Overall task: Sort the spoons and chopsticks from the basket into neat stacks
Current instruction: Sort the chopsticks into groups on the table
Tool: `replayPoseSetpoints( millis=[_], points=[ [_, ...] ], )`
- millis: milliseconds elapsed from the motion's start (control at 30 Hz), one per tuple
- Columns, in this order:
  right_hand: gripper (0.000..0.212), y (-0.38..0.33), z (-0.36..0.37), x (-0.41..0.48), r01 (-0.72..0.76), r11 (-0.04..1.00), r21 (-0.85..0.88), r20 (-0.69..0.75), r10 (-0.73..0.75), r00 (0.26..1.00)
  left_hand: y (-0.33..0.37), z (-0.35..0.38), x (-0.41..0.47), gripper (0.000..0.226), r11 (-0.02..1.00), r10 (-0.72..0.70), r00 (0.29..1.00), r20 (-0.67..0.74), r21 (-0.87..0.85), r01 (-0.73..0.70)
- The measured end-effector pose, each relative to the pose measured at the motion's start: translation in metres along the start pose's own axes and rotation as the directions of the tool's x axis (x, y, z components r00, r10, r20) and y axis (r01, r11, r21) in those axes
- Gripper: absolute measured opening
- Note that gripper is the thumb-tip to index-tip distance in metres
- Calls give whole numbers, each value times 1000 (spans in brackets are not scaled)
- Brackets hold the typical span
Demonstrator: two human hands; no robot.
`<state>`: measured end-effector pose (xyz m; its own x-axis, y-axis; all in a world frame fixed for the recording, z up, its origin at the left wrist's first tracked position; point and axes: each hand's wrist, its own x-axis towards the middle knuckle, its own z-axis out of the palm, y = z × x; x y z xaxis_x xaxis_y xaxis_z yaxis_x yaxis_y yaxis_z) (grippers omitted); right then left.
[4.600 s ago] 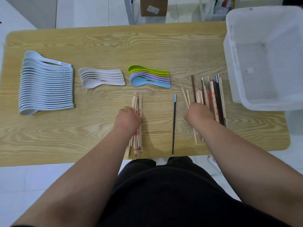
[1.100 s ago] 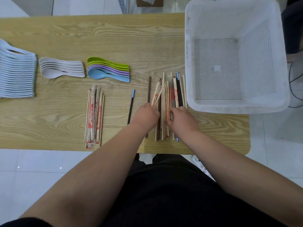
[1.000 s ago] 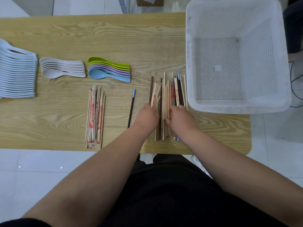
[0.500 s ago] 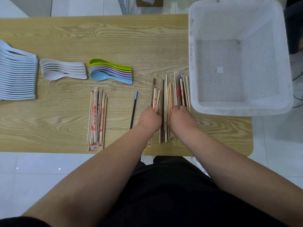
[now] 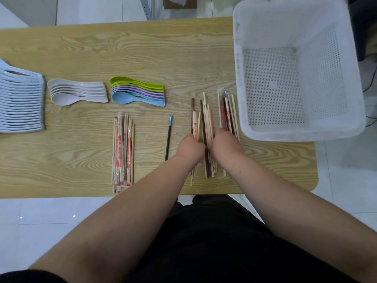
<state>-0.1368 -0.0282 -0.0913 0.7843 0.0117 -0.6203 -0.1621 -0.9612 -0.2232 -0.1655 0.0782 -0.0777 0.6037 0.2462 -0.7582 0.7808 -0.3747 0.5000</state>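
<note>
A loose bundle of mixed wooden and dark chopsticks [image 5: 205, 119] lies on the table, pointing away from me. My left hand [image 5: 190, 147] and my right hand [image 5: 225, 142] sit side by side on its near half, fingers curled down around the sticks and pressing them together. A smaller group of chopsticks [image 5: 228, 111] lies just right of it, beside the white basket [image 5: 302, 133], which holds nothing. Paper-wrapped chopsticks [image 5: 122, 152] form a stack to the left. One black chopstick with a blue tip [image 5: 169, 137] lies alone between them.
Three spoon stacks stand in a row at the left: pale blue spoons [image 5: 20, 101], white spoons [image 5: 77, 93], and green, purple and blue spoons [image 5: 138, 92]. The table's near edge [image 5: 61, 196] runs just below the chopstick ends.
My hands have drawn closer together and gathered part of the mixed pile into a tighter bundle, leaving a gap between it and the sticks by the basket.
</note>
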Motion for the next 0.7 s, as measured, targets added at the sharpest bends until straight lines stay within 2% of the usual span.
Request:
replayPoseSetpoints(
  millis=[67,133,300,433,567,700],
  points=[
    [25,-2,0,2,-20,1000,-4,-5,20,1000,1,2,2,24,1000,-9,1000,8,-21,10],
    [25,-4,0,2,-36,999,4,-18,36,999,2,5,4,26,998,-20,1000,19,-63,21],
    [20,1,6,4,-70,967,245,-3,73,997,4,8,9,27,999,-4,1000,14,-33,5],
    [21,11,2,3,-96,930,355,102,63,993,-1,10,13,27,1000,6,1000,3,-11,-6],
    [4,18,5,0,-157,782,603,149,83,985,-5,9,17,17,999,-2,1000,5,-41,2],
    [12,22,10,0,-247,643,725,251,87,964,-2,9,15,15,997,-18,1000,-1,-72,18]
  ],
)
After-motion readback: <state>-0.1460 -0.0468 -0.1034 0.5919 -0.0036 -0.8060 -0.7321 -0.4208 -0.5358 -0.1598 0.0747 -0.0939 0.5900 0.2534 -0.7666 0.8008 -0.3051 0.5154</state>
